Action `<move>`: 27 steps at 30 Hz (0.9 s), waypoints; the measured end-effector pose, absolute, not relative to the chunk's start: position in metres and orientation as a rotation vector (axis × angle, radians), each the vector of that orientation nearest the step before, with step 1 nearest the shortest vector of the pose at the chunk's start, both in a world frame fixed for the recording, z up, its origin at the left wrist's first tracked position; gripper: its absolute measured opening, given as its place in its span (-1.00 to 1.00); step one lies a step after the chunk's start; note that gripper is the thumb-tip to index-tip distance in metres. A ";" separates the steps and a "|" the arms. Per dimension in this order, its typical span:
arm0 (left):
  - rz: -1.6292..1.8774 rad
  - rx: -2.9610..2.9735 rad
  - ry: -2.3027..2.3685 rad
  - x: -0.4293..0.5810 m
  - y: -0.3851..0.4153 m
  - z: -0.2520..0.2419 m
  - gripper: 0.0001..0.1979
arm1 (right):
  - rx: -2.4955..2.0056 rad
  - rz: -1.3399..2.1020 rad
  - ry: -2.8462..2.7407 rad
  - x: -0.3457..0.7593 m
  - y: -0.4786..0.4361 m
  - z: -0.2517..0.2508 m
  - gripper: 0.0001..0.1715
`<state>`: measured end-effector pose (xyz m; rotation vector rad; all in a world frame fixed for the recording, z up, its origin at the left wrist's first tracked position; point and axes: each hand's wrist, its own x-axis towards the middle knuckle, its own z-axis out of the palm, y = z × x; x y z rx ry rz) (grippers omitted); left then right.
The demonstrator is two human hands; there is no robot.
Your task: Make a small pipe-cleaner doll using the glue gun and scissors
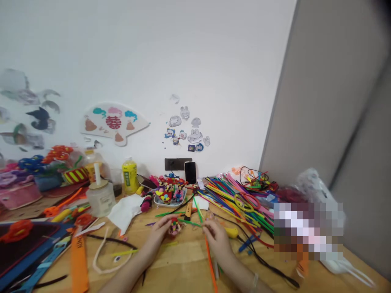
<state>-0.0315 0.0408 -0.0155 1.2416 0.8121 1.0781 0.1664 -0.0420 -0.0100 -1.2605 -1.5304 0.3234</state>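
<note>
My left hand (165, 226) is closed around a small doll-like figure (174, 227) of red, green and pink fuzzy pipe cleaner, held just above the wooden table. A green pipe cleaner (190, 222) stretches from beside the figure toward my right hand (216, 234). The thumb and fingers of that hand are pinched together at the strip's right end. Whether the strip is joined to the figure is too blurred to tell. An orange pipe cleaner (210, 262) lies under my right hand. Just right of it is a yellow tool handle (231, 232).
Finished figures fill a tray (170, 203) before a propped phone (190, 173). Colourful pipe cleaners (235, 199) are heaped at the right, near a black cord (259, 260). On the left stand a glass jar (100, 199), a yellow bottle (130, 176) and an orange strip (79, 264).
</note>
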 end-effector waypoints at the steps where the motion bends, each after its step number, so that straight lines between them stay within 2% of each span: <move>1: 1.076 1.267 0.819 -0.032 0.042 -0.016 -0.55 | -1.249 0.324 -1.537 0.166 -0.043 -0.009 -0.80; 4: 1.064 1.349 0.849 -0.033 0.044 -0.017 -0.56 | -1.225 0.320 -1.557 0.165 -0.045 -0.009 -0.76; 9: 1.077 1.500 0.930 -0.033 0.043 -0.013 -0.74 | -1.218 0.266 -1.551 0.164 -0.042 -0.014 -0.78; 11: 1.105 1.541 0.952 -0.034 0.042 -0.010 -0.72 | -1.220 0.235 -1.542 0.164 -0.042 -0.015 -0.81; 16: 1.153 1.590 0.959 -0.034 0.036 -0.005 -0.59 | -1.233 0.168 -1.544 0.165 -0.043 -0.016 -0.70; 18: 1.142 1.599 0.955 -0.033 0.034 -0.004 -0.58 | -1.234 0.154 -1.554 0.165 -0.044 -0.015 -0.71; 22: 1.115 1.618 0.966 -0.032 0.032 -0.003 -0.61 | -1.228 0.146 -1.585 0.167 -0.047 -0.011 -0.81; 27: 1.106 1.667 1.007 -0.033 0.034 -0.007 -0.69 | -1.235 0.120 -1.615 0.169 -0.048 -0.008 -0.77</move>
